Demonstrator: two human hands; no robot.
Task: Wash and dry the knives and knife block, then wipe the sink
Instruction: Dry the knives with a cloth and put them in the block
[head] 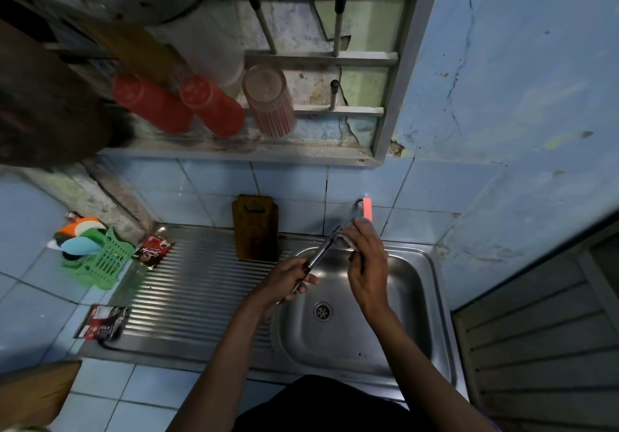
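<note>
Knife (323, 252) gripped in left hand (284, 280).

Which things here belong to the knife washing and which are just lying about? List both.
Job:
knife, handle in left hand, blade end at right hand
knife block
tap
sink

Lying about:
green basket
two sachets
red cups
clear tumbler

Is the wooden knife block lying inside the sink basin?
No, the wooden knife block stands upright on the ribbed drainboard, against the tiled wall, left of the sink basin.
</note>
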